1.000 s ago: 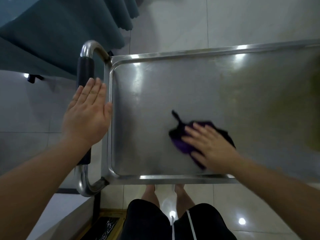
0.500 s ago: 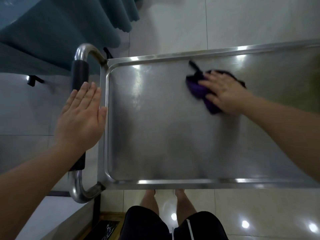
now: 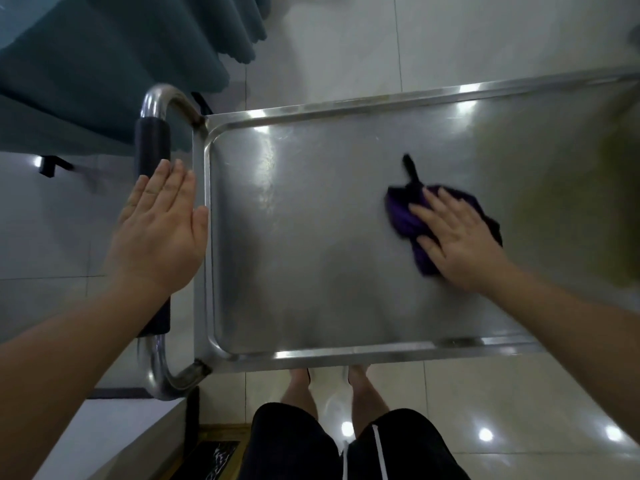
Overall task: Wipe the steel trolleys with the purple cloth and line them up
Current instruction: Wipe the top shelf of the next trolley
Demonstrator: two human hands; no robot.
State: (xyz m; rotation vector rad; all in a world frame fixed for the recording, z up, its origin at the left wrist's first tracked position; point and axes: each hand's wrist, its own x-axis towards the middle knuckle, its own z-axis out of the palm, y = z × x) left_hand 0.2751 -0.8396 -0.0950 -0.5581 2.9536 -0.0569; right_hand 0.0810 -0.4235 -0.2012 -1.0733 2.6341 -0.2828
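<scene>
Right hand (image 3: 457, 240) flat on purple cloth (image 3: 403, 216), mid-tray; left hand (image 3: 161, 233) flat, fingers straight, beside trolley (image 3: 204, 258) rim.

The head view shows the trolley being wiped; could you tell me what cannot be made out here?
- Right end of the steel trolley: cut off by the frame edge.
- Much of the purple cloth: covered by the right hand.
- Middle of the black-sleeved handle: behind the left hand; contact unclear.
- Lower shelves and wheels: hidden under the top tray.

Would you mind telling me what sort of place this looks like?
Probably a clinic or similar institutional room: a steel trolley stands on glossy pale floor tiles, beside a teal curtain.
</scene>
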